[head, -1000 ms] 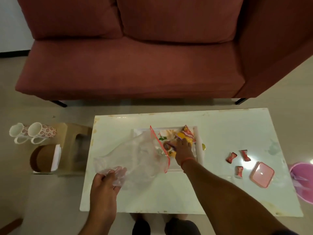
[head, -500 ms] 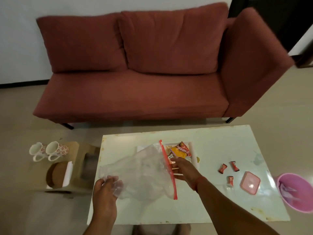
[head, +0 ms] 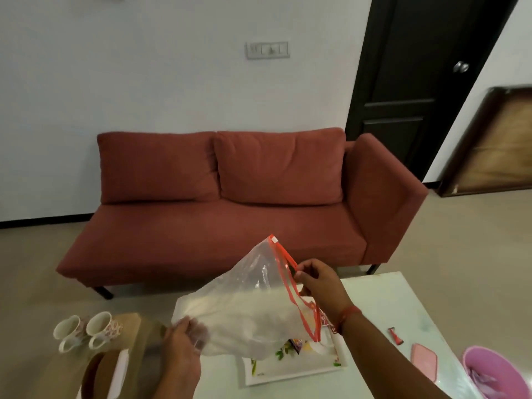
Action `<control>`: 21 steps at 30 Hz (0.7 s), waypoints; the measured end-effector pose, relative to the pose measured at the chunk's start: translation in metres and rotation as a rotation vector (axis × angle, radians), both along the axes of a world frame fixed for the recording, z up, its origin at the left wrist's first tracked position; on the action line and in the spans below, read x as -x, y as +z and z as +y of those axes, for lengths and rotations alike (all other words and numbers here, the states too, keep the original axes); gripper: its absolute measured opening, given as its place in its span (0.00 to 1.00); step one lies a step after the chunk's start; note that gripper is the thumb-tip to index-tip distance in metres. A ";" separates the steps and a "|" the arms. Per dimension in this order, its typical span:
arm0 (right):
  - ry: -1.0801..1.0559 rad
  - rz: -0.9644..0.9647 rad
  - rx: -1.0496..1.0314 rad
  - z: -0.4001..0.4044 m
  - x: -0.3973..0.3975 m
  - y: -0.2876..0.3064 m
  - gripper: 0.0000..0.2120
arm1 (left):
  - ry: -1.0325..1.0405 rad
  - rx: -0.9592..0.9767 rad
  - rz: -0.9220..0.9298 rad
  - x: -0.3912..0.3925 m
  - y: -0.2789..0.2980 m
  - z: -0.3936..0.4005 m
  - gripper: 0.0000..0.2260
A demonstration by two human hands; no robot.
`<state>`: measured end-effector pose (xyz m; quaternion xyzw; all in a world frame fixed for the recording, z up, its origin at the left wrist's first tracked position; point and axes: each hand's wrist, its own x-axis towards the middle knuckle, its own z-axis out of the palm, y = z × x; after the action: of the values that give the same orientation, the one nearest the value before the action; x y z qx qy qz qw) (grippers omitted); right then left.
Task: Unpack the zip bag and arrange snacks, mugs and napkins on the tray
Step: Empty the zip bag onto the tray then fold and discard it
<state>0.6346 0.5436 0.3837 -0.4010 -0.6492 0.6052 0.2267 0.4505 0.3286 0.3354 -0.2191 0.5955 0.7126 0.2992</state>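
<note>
The zip bag (head: 253,298) hung in the air above the bench (head: 383,306), held up between both hands and stretched on a slant over the flowered tray (head: 290,370). The left hand (head: 180,352) gripped its closed bottom corner, fingers (head: 198,336) curled into the film so that they showed through the plastic. The right hand (head: 321,286) pinched the red zip strip at the mouth between thumb and fingertips, the mouth turned toward the tray.

The bag looked empty or close to it; nothing solid showed through the cloudy film, and it sagged and creased like something with almost no weight. I judged it limp, slippery and prone to folding on itself, so the firm zip rim and the bottom seam were the sound places to take it, just where the hands had it. A loose pinch on bare film would probably slide.

A snack packet (head: 296,343) lay on the tray under the bag's lower edge, half hidden. Two flowered mugs (head: 86,329) stood well apart to the left on a low wooden stool (head: 132,326), not yet on the tray. A red wrapped sweet (head: 395,336) and a pink lid (head: 423,361) lay on the bench to the right, a pink bin (head: 495,372) beyond its edge. I could not make out any napkins for certain.
</note>
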 end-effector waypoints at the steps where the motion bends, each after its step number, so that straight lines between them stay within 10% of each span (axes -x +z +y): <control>1: -0.003 0.012 -0.030 -0.003 0.006 0.011 0.03 | -0.015 0.018 0.000 0.006 -0.001 -0.001 0.04; 6: -0.106 0.153 -0.006 -0.024 0.038 0.054 0.03 | -0.158 0.325 0.302 0.026 0.008 0.001 0.11; 14: -0.239 0.562 0.483 -0.062 0.083 0.089 0.11 | -0.688 -0.004 0.920 -0.031 0.068 0.015 0.06; 21: -0.346 0.726 0.602 -0.070 0.085 0.107 0.11 | -0.884 0.182 1.294 -0.035 0.057 0.016 0.22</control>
<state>0.5495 0.4738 0.4907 -0.3138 -0.2489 0.8197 0.4094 0.4856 0.3442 0.3923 0.4727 0.7391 0.4620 0.1298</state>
